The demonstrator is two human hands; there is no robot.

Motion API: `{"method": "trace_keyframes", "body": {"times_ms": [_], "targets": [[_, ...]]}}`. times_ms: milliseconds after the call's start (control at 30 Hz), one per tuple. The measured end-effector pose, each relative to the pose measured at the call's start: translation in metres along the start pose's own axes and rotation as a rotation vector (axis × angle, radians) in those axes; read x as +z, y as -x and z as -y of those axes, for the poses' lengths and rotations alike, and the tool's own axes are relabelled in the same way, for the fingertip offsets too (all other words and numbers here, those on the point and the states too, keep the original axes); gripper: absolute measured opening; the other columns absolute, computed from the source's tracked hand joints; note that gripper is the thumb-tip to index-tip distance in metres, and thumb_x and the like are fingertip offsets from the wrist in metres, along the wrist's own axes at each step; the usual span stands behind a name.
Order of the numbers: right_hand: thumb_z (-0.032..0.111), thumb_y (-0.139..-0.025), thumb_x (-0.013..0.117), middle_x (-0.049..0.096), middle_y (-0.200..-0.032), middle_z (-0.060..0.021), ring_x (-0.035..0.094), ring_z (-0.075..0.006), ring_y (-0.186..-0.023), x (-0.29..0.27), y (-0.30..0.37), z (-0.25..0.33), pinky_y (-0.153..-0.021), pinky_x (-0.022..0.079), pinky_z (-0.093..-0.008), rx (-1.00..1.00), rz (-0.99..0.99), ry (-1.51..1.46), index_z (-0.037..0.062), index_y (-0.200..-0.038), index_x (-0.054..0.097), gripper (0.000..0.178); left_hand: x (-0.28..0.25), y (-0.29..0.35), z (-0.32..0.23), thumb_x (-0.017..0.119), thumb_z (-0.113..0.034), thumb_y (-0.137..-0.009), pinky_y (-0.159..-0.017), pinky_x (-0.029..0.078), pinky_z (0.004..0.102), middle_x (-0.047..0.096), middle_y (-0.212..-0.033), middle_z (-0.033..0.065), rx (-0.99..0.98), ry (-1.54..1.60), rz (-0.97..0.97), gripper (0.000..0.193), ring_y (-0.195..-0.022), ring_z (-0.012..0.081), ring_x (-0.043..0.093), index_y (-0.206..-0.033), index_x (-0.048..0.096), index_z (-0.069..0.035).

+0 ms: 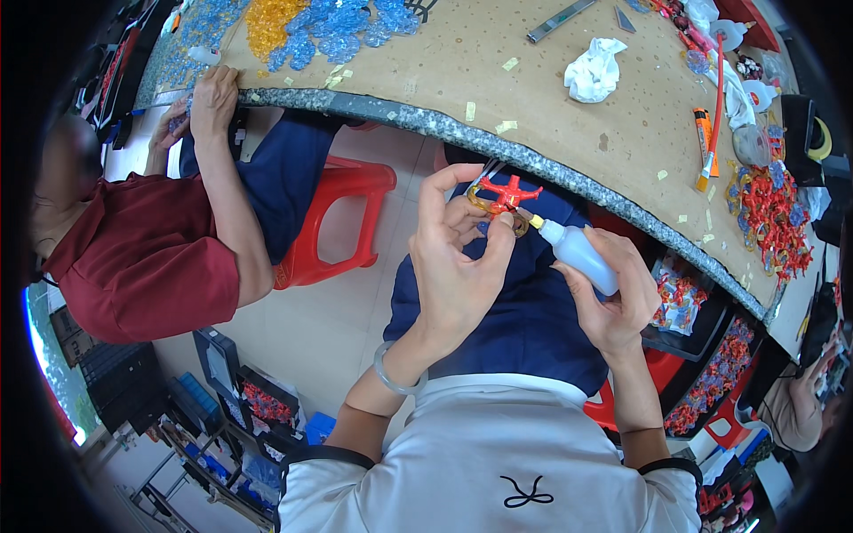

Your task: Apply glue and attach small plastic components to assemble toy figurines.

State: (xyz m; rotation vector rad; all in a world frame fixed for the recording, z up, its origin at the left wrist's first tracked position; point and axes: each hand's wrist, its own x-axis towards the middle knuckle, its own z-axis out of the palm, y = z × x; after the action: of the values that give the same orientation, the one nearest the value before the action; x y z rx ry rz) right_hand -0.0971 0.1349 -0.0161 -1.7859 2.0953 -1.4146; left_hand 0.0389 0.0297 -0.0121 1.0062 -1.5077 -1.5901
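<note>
- From my remote seat, the relation I judge decisive is nozzle to piece: the red plastic figure [513,191] sits just beyond and left of the tip of the squeeze bottle [576,256]. I can't tell whether they touch.
- The bottle's long axis slants, nozzle toward the figure and the tabletop's [426,62] near edge, base back toward my right side. The figure's limbs spread sideways.
- My left grip [451,271] is nearer the figure and has it pinched near the thumb tip; an amber ring [521,233] sits beside the thumb. The curled fingers behind are partly hidden.
- My right grip [624,300] is wrapped to the bottle's width, thumb and fingers on its body; I can't tell how hard it squeezes.
- The speckled rim [569,173] lies close past the figure, so forward room is tight at that height; slack is back over the lap.
- Bare tabletop spreads from that near edge to the crumpled tissue [593,71]; red pieces [771,213] crowd its right end.
</note>
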Motion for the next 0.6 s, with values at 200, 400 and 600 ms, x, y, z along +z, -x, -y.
{"method": "trace_keyframes", "body": {"times_ms": [200,400,600], "targets": [[0.006,-0.065,0.083,0.066,-0.087,-0.0206,0.067,-0.0315,-0.077,-0.001,0.000,0.001,-0.067,0.055,-0.0349,0.001,0.007,0.004,-0.0062,-0.100,0.063,0.042,0.000,0.000,0.001,0.056,0.010,-0.085,-0.079,0.054,0.0256,0.064,-0.097,0.0175,0.001,0.007,-0.003,0.043,-0.090,0.0158,0.065,-0.122,0.037,0.001],[0.008,-0.067,0.083,0.067,-0.089,-0.0206,0.067,-0.0321,-0.079,-0.001,0.003,-0.001,-0.070,0.055,-0.0354,0.028,-0.016,-0.019,-0.0068,-0.102,0.062,0.044,0.001,0.000,0.004,0.057,0.008,-0.084,-0.075,0.054,0.0258,0.067,-0.094,0.0159,0.051,0.030,-0.036,0.042,-0.087,0.0148,0.066,-0.122,0.040,0.003],[0.002,-0.077,0.074,0.062,-0.112,-0.0188,0.063,-0.0234,-0.101,-0.010,0.000,-0.012,-0.088,0.050,-0.0346,0.426,-0.238,-0.343,-0.0082,-0.116,0.056,0.044,-0.002,-0.003,0.007,0.060,0.007,-0.083,-0.078,0.053,0.0291,0.066,-0.095,0.0175,0.308,-0.218,-0.074,0.046,-0.088,0.0195,0.067,-0.125,0.040,0.004]]}}
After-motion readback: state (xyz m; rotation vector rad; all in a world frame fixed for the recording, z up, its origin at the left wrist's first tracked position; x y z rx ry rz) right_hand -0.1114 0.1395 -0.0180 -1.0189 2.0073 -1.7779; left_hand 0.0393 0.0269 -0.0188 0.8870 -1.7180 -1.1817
